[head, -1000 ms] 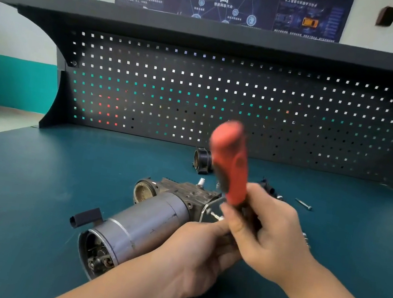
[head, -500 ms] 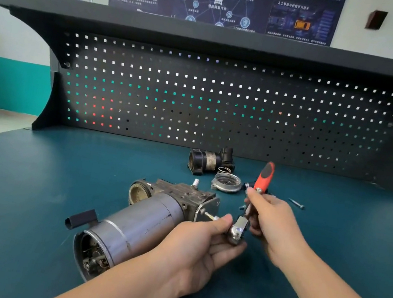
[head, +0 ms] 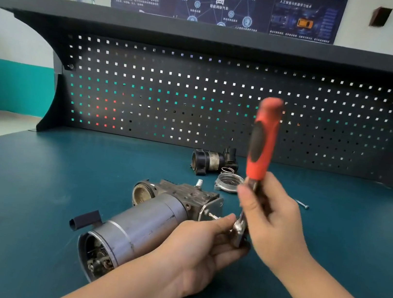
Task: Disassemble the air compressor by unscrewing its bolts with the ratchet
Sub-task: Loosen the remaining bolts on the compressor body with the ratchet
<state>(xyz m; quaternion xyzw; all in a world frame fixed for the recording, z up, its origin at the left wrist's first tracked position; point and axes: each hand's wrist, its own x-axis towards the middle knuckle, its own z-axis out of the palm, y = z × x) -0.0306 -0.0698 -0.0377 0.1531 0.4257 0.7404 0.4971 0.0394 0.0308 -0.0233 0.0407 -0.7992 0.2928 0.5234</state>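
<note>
I see the air compressor (head: 154, 219) lying on its side on the green bench top (head: 31, 188), its open motor end toward 7 o'clock. My right hand (head: 271, 221) is clenched around the ratchet (head: 262, 143) just below its upright red handle. My left hand (head: 201, 246) pinches what appears to be the blurred ratchet head (head: 238, 229), at 3 o'clock from the protruding bolt (head: 212, 215).

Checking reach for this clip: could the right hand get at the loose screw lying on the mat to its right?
Probably yes, but not freely: the right hand grips the ratchet, so it would have to let go first. The loose screw lies on bare mat just beyond it, nothing between.
</note>
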